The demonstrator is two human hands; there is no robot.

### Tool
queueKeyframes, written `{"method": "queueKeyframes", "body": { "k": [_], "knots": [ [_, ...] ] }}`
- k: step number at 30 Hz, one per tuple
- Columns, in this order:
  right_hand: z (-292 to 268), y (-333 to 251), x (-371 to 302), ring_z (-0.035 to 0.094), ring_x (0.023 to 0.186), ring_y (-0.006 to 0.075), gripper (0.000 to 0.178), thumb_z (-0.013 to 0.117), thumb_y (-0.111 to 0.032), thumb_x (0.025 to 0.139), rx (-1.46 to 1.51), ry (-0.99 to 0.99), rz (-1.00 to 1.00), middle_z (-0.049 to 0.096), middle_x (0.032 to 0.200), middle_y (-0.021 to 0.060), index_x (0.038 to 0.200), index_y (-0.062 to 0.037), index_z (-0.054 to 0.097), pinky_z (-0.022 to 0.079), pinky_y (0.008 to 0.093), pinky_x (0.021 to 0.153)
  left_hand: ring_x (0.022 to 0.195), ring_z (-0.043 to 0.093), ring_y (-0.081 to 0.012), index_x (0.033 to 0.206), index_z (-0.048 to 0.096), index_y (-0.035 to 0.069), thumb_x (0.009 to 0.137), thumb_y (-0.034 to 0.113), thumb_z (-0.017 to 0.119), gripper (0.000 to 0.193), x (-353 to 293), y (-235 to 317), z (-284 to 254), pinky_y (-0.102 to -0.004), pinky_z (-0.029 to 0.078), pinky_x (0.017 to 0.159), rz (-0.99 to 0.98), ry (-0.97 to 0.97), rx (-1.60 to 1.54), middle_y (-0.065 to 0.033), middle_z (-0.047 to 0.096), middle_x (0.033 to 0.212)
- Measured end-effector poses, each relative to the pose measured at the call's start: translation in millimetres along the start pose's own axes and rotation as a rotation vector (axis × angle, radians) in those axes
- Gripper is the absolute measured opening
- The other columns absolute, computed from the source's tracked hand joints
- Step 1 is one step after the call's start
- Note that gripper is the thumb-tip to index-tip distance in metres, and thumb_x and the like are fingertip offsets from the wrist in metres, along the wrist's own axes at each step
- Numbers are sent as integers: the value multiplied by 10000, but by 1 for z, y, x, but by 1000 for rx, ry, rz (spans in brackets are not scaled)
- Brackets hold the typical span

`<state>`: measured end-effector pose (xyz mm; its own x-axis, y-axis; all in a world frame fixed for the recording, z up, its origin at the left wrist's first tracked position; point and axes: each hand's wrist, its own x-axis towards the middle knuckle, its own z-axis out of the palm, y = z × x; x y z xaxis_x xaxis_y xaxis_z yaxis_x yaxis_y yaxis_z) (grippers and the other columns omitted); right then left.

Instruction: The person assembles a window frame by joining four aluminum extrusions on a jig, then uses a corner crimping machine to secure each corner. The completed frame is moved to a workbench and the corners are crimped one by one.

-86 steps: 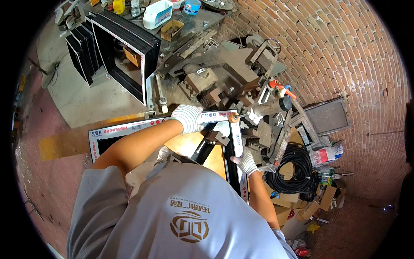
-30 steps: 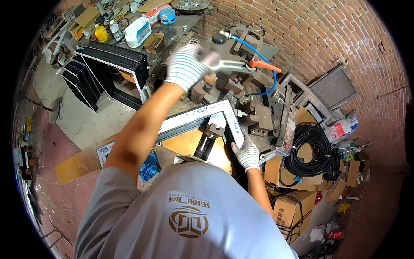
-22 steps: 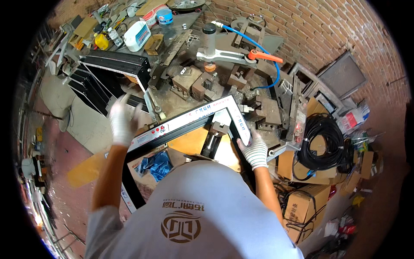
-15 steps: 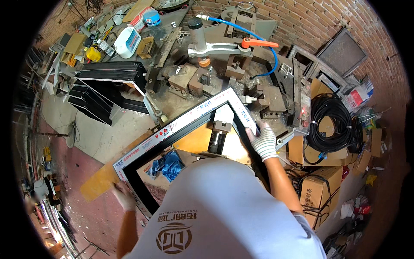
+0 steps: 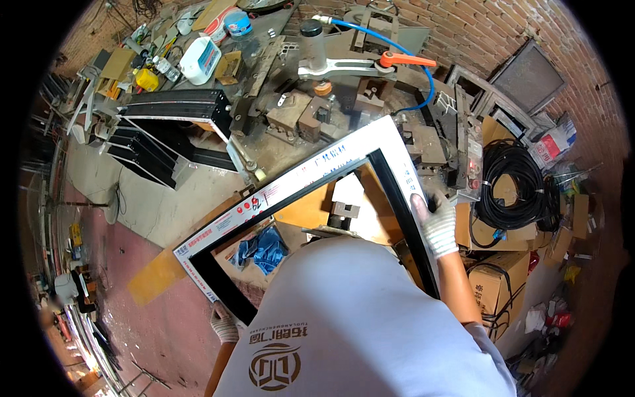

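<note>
A rectangular window frame [image 5: 301, 177], covered with printed white film and with a black inner edge, is held tilted in front of my body. My right hand [image 5: 438, 228], in a striped glove, grips its right side, with the thumb on the white face. At its lower left side my gloved left hand [image 5: 225, 324] is closed on the edge. My shirt hides the frame's near part. Through the opening show a metal clamp block [image 5: 345, 210] and crumpled blue film [image 5: 264, 250]. Behind the frame lies the corner machine with its metal blocks [image 5: 289, 111].
Black frames [image 5: 175, 106] are stacked on the bench at left. An orange-handled lever [image 5: 407, 60] and a blue hose [image 5: 370, 31] are at the back. Coiled black cable [image 5: 486, 192] and a cardboard box [image 5: 493, 294] stand at right. Bottles and a white jug [image 5: 200, 61] sit at far left.
The window frame has come up and shifted right, its far corner now off the clamp blocks. My left hand has moved right and nearer along its left side; my right hand has moved right with it.
</note>
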<state>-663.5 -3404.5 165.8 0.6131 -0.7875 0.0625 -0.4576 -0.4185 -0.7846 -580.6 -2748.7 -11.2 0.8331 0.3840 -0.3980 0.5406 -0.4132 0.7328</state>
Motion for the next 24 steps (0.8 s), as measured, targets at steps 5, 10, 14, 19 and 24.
{"method": "queueKeyframes", "body": {
  "k": [5, 10, 14, 19, 24],
  "knots": [
    [-64, 20, -57, 565, 716, 156, 458, 671, -415, 1015, -68, 2, 108, 680, 807, 115, 1007, 43, 683, 493, 338, 675, 698, 422, -79, 865, 673, -13, 1072, 420, 586, 488, -2, 90, 2, -300, 369, 596, 178, -78, 112, 23, 550, 741],
    [-131, 116, -190, 615, 859, 202, 647, 558, -568, 1040, 186, -46, 636, 664, 917, 58, 1154, 58, 672, 514, 363, 787, 719, 548, -91, 964, 698, -63, 1024, 224, 660, 296, 15, 238, 48, -302, 474, 637, 356, -368, 46, -18, 657, 797],
    [-150, 141, -268, 613, 887, 204, 679, 564, -597, 1023, 289, -28, 926, 662, 955, 64, 1193, 53, 653, 513, 365, 807, 704, 502, -76, 812, 626, -21, 977, 200, 681, 282, -10, 331, 94, -299, 431, 603, 538, -433, 158, -10, 567, 697],
    [-114, 152, -357, 611, 921, 206, 725, 571, -634, 1001, 455, 175, 1203, 658, 1004, 72, 1243, 47, 630, 512, 367, 833, 822, 726, -216, 1189, 657, -56, 871, 303, 867, 524, -34, 412, 170, -354, 586, 775, 806, -682, 584, -164, 770, 972],
    [-73, 159, -399, 609, 955, 208, 778, 579, -670, 980, 575, 309, 1317, 655, 1052, 81, 1293, 41, 607, 511, 369, 859, 981, 728, -299, 1331, 631, 0, 785, 284, 918, 679, -34, 421, 238, -360, 584, 876, 927, -910, 581, -198, 749, 1099]
  ]
}}
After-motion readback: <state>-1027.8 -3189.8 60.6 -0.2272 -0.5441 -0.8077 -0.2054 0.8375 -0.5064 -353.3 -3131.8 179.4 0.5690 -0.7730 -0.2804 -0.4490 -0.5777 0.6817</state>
